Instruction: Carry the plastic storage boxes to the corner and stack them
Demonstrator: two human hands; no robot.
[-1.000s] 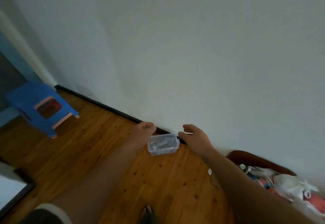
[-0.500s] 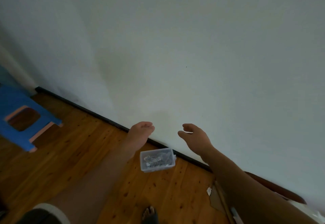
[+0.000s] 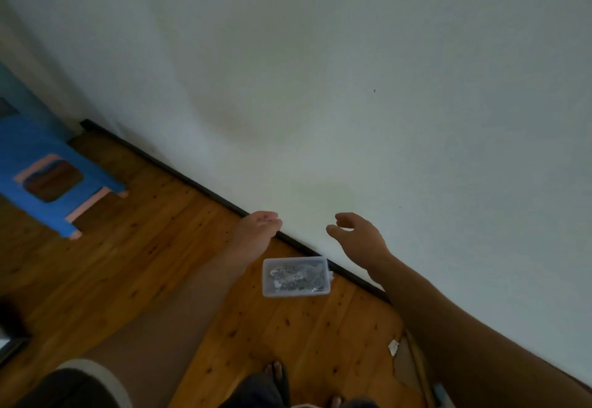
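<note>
A small clear plastic storage box with small metal bits inside lies on the wooden floor, right against the dark skirting board of the white wall. My left hand hovers above and to the left of it, fingers loosely apart, holding nothing. My right hand hovers above and to the right, fingers spread and curled, also holding nothing. Neither hand touches the box.
A blue plastic stool stands on the floor at the left near the wall. My feet show at the bottom edge. Cardboard and paper scraps lie by the skirting at the lower right.
Both hands let go of the clear box, which now rests on the floor by the wall, and they have lifted away from it. The view has shifted slightly.
</note>
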